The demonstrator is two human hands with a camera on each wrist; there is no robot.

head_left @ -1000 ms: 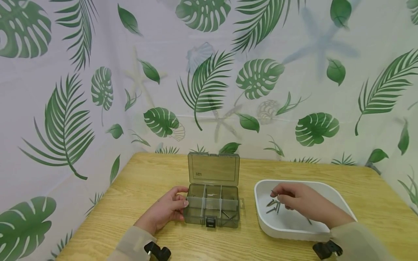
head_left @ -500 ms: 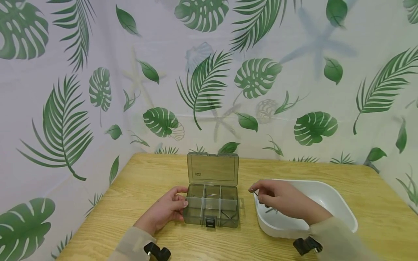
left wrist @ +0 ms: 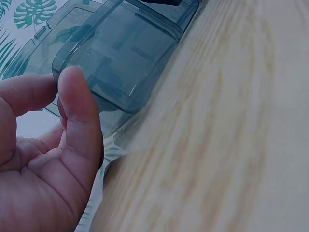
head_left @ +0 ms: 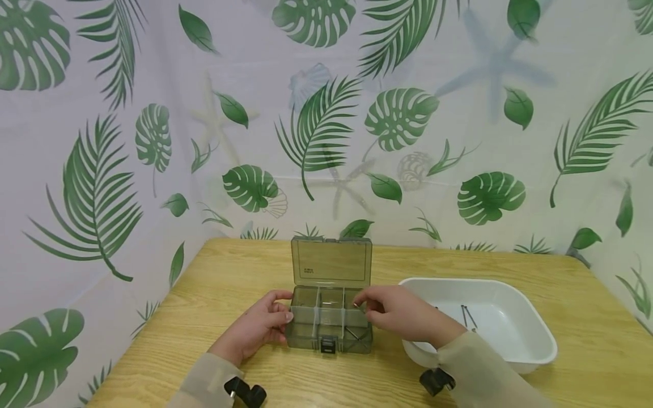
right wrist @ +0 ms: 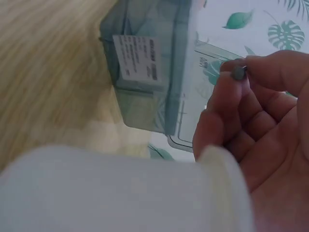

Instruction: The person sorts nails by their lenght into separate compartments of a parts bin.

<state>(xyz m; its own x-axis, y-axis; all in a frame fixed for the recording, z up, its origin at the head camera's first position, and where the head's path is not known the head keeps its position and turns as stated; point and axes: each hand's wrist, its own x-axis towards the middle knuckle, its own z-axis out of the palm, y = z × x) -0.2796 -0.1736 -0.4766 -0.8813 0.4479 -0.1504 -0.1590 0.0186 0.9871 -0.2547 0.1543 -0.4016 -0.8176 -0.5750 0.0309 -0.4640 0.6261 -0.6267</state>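
Observation:
A smoky see-through compartment box sits on the table with its lid raised at the back. My left hand holds the box's left side between thumb and fingers, also visible in the left wrist view beside the box wall. My right hand is over the back right compartment. In the right wrist view, a small screw with a round grey head is pinched between thumb and index finger; its shank is hidden. A few screws lie in the front right compartment.
Right of the box stands a white plastic basin holding some loose screws, partly hidden by my right forearm. A leaf-patterned cloth hangs behind the wooden table.
My right hand has picked up the screw in the basin and carried it left, from the basin to above the box's right side. The left hand and box stay put.

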